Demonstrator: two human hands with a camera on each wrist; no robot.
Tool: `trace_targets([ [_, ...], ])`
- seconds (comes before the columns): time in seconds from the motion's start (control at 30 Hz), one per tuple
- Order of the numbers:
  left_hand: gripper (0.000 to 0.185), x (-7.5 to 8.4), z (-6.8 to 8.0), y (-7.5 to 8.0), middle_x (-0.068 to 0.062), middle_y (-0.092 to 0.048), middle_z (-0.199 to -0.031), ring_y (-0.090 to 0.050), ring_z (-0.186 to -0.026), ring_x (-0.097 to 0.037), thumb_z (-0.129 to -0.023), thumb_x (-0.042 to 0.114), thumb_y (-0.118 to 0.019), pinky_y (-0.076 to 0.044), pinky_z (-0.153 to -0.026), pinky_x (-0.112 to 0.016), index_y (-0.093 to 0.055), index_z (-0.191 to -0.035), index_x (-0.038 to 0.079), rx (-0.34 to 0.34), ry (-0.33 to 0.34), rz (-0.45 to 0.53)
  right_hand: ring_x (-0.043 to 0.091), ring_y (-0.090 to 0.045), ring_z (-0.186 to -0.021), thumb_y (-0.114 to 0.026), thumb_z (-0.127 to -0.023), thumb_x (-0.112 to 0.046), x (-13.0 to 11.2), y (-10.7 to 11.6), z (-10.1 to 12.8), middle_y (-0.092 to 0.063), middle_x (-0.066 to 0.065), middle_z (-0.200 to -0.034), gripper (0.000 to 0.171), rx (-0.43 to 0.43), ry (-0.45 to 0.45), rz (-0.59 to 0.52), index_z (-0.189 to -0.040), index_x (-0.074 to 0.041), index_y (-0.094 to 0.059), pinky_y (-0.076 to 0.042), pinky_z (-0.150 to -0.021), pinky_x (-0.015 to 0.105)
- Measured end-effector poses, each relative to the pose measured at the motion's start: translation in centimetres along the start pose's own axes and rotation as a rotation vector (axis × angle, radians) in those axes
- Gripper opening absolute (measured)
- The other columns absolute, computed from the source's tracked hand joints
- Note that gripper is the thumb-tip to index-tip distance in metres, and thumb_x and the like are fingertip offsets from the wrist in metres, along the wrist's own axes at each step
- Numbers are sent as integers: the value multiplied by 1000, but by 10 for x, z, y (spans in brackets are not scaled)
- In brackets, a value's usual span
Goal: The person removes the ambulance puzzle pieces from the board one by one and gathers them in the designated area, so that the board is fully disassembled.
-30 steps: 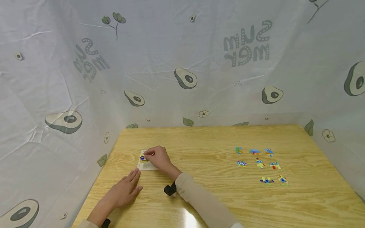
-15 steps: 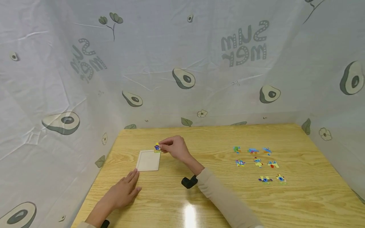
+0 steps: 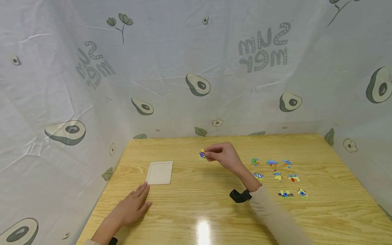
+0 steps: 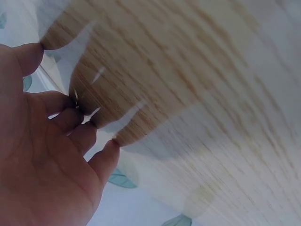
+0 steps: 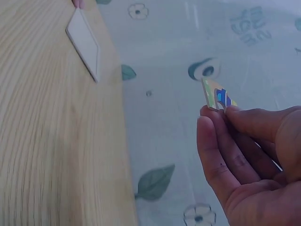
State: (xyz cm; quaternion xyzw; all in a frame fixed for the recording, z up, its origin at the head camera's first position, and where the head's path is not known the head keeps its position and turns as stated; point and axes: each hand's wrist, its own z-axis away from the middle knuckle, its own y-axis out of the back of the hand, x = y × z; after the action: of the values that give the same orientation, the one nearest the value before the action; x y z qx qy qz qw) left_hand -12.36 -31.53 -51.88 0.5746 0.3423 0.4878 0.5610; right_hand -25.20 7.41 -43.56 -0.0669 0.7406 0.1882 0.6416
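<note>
Left hand [image 4: 42,155]: palm cut off by the wrist frame's left and bottom edges. Puzzle piece [image 5: 217,97]: lower part hidden behind the pinching fingertips [image 5: 209,117] of the right hand [image 5: 256,155]; printed picture too small to tell.

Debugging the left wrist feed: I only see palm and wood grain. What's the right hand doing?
Observer: The right hand pinches a puzzle piece in its fingertips, raised above the table.
Operator: Any tray nearby?
Observer: Yes, a pale square frame lies just beyond the left hand, with no pieces in it.
Operator: More pieces anywhere?
Observer: Eight loose pieces lie in rows on the table's right side.
</note>
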Motion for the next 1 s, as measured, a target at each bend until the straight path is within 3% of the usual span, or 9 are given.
trace_targets([
  [0.27, 69, 0, 1, -1, -17, -29, -161, -31, -148, -37, -103, 45, -45, -32, -116, -59, -30, -154, 1, -1, 3, 19, 22, -75, -85, -70, -92, -18, 16, 56, 34, -74, 23, -105, 28, 39, -31, 55, -113, 0, -72, -62, -77, 34],
  [0.57, 70, -3, 0, -3, -16, -26, -162, -29, -150, -35, -103, 47, -44, -32, -117, -59, -27, -155, 3, -22, 9, 21, 15, -75, -83, -69, -93, -24, 31, 106, 70, -75, 19, -105, 33, 42, -127, 171, -116, 0, -71, -62, -78, 37],
  [0.7, 70, -3, 0, -2, -16, -26, -162, -29, -149, -36, -103, 47, -43, -31, -117, -59, -27, -155, 3, -15, 1, 14, 21, -75, -87, -68, -93, -24, 36, 122, 89, -75, 18, -104, 33, 49, -177, 210, -116, 0, -70, -61, -80, 41],
  [1.0, 70, -1, 0, -2, -16, -25, -162, -29, -149, -36, -103, 47, -43, -31, -117, -60, -27, -155, 3, -18, 5, 23, 23, -75, -86, -67, -93, -15, 53, 139, 121, -75, 18, -102, 27, 10, -242, 299, -112, 3, -72, -62, -74, 33],
])
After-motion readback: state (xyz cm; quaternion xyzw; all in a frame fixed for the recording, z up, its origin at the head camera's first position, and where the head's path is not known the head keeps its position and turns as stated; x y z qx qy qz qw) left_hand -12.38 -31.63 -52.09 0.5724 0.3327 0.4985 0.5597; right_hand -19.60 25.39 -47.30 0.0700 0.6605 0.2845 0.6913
